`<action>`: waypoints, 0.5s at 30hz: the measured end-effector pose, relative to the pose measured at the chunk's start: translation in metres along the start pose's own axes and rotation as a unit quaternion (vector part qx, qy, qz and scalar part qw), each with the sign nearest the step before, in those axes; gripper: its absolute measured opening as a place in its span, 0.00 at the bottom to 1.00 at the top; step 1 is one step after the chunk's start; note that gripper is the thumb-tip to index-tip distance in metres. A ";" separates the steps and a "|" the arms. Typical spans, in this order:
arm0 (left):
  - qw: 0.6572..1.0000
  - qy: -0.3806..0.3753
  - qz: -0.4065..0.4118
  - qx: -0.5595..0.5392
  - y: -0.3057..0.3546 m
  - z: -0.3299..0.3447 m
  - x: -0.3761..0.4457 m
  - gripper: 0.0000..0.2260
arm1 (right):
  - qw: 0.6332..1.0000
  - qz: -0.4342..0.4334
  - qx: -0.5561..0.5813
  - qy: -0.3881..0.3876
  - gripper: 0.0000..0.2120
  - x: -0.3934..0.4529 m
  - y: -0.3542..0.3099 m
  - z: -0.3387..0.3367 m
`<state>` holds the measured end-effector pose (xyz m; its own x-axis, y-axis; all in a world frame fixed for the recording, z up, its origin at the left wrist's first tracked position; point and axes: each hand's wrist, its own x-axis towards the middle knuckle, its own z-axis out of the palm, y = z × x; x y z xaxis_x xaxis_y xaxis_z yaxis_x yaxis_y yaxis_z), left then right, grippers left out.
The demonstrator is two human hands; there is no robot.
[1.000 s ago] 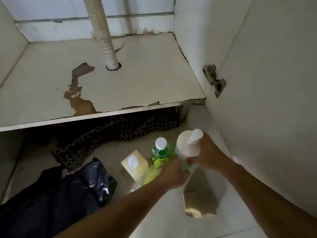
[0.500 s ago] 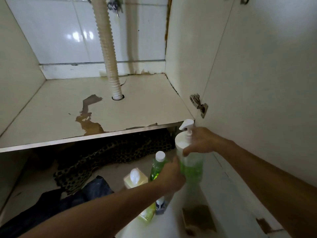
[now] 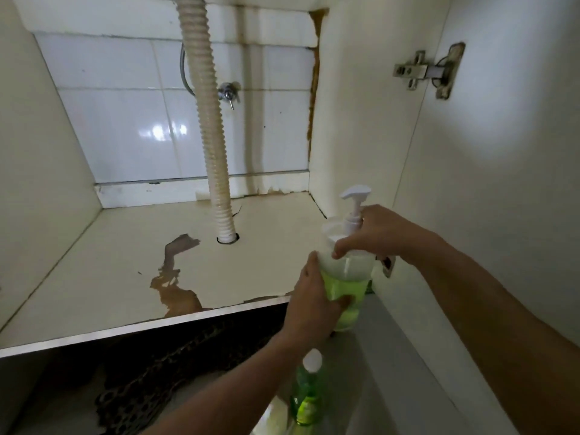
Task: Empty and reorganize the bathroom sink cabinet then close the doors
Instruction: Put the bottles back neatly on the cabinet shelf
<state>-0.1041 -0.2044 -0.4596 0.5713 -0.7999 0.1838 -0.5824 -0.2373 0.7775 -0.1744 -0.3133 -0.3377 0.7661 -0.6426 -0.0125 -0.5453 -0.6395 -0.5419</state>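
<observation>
The open sink cabinet (image 3: 78,271) fills most of the frame, its pale floor panel bare apart from brown patches of peeled laminate at lower centre. At the right stands the open cabinet door (image 3: 502,183), with a metal hinge (image 3: 420,72) in the upper right. A ribbed white drain hose (image 3: 207,127) drops from top centre into a hole in the floor panel, and a small chrome valve (image 3: 229,94) sits on the tiled back wall beside it.

At right of centre, both hands hold a pump bottle (image 3: 345,277) with green liquid in its lower part, raised just in front of the cabinet's right front corner. The left hand (image 3: 314,302) wraps its fingers round the bottle's body; the right hand (image 3: 373,233) curls its fingers over the white collar at the base of the pump. Below, at bottom centre, a smaller green bottle (image 3: 307,394) with a white cap stands on the bathroom floor beside a dark patterned mat (image 3: 150,381).

This looks like the restocking step: the cabinet is emptied and the first item is going in. The next move calls for carrying the bottle over the front edge and setting it upright on the panel, clear of the hose.
</observation>
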 end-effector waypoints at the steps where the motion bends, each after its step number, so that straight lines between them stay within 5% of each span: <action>1: 1.000 0.003 0.003 0.006 -0.004 -0.004 0.006 0.44 | 1.000 0.001 0.000 0.008 0.21 0.005 -0.003 0.003; 15: 0.994 0.079 -0.017 -0.068 -0.049 0.012 0.078 0.41 | 0.984 -0.014 0.058 0.169 0.28 0.083 0.013 0.058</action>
<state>-0.0379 -0.2616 -0.4908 0.6797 -0.6932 0.2398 -0.4833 -0.1772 0.8574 -0.0979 -0.3507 -0.3950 0.6122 -0.7421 0.2730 -0.4684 -0.6185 -0.6309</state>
